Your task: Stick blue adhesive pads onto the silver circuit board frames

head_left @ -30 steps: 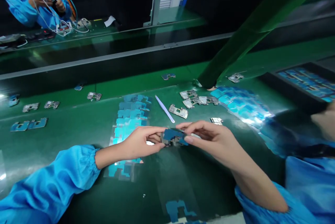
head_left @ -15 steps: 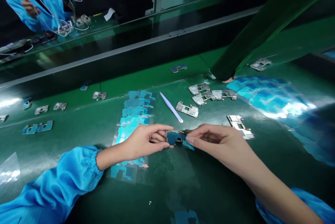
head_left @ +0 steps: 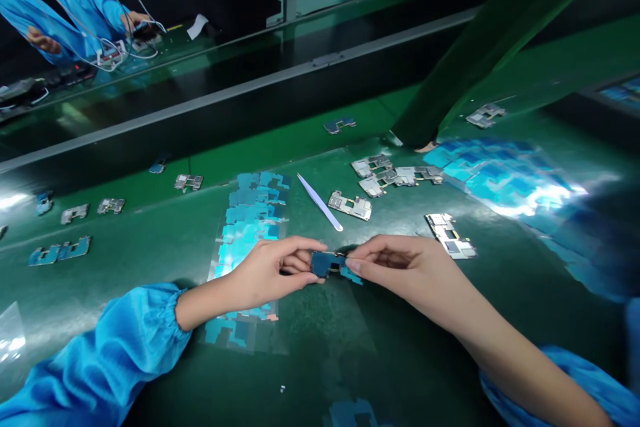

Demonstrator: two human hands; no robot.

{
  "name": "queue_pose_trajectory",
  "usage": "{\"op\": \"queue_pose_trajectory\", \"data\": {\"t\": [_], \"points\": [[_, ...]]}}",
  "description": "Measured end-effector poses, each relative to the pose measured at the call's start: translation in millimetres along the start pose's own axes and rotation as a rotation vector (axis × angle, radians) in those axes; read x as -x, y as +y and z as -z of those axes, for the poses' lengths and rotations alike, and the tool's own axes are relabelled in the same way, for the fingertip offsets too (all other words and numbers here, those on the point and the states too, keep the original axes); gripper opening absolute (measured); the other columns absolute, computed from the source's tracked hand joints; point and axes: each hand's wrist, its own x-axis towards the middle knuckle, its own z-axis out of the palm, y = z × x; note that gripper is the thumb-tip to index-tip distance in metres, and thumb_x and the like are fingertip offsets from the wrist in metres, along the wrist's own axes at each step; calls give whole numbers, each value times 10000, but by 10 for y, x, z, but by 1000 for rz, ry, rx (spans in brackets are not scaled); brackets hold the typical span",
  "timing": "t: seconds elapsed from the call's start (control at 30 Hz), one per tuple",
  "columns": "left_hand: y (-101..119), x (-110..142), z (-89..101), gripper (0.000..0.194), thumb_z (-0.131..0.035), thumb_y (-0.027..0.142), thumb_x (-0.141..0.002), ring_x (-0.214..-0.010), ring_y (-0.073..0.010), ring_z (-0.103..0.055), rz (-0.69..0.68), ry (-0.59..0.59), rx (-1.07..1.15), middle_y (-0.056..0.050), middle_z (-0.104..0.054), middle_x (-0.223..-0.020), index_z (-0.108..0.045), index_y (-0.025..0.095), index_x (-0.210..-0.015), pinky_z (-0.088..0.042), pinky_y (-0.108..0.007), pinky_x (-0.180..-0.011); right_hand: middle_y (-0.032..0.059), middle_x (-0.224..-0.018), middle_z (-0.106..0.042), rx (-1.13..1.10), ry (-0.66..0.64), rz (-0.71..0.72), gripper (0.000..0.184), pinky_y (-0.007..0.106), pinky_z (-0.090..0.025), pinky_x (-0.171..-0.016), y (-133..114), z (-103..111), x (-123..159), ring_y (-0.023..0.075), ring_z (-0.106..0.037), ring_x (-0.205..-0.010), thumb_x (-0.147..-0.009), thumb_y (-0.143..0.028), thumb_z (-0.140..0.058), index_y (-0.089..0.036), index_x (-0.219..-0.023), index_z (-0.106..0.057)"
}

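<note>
Green workbench (head_left: 425,354) below a mirror (head_left: 215,54)

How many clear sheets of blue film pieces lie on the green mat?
3: one sheet running under the left hand, one beyond the right hand, one cut off at the bottom edge. Others may be hidden.

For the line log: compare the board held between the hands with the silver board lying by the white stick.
The held board is mostly covered in blue film; the lying board shows bare silver metal. The held board is raised, pinched between the left hand and right hand; the lying board rests flat on the green mat. Both are small, irregularly shaped boards.
</note>
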Motion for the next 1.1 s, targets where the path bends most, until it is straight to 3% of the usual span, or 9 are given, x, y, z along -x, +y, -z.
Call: {"op": "queue_pose_trajectory", "data": {"t": [0.37, 0.83, 1.1], "points": [[15, -6, 7, 358, -688, 209, -876, -910, -198, -737, 26, -21, -16, -27, -700, -864, -579, 195, -1217, -611, -286, -767, 83, -714, -694, 3, -22, -27, 330, 276, -499, -539, -3, 5, -4, 204, -635, -621, -757, -491, -766, -162, -783, -759], [19, -10, -43, 329, -717, 209, -832, -809, -172, -718, 48, 56, -24, -33, -712, -836, -625, 167, -1145, -612, -316, -777, 55, -676, -657, -47, -15, -67, 256, 256, -464, -533, -9, -16, -8, 173, -590, -597, -740, -412, -746, -157, -752, -738], [68, -18, -83, 294, -716, 186, -813, -740, -135, -696, 34, 122, -99, -14, -716, -806, -659, 172, -1101, -602, -262, -712, 32, -657, -624, -64, -2, -93, 219, 233, -416, -529, 22, -35, -8, 146, -560, -594, -740, -381, -739, -163, -746, -724]]}}
